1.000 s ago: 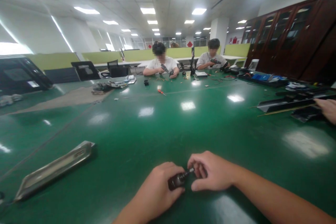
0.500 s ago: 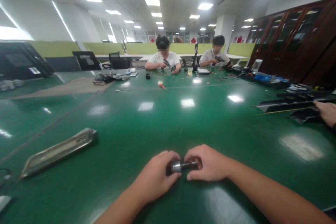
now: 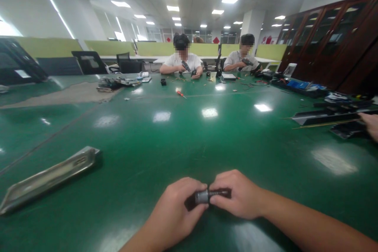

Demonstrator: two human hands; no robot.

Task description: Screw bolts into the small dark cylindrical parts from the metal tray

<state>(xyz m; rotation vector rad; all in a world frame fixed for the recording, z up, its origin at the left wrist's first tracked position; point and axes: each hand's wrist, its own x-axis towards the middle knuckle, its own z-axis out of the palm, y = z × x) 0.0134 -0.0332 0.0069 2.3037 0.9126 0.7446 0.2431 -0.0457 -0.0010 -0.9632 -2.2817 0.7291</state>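
A metal tray [image 3: 49,179] lies on the table [image 3: 183,138], left of both hands [image 3: 206,201].

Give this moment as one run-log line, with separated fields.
left hand: grips small cylindrical part | right hand: pinches its thin end | surface: green table | left of hands: metal tray

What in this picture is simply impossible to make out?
- Head view, small dark-and-silver part: mostly covered by the left hand and right hand, so its shape is hidden.
- Co-worker's hand: cut off by the right edge.
- Grey metal tray: its near end meets the left edge.
- Tool held by the far seated person: too small to identify.
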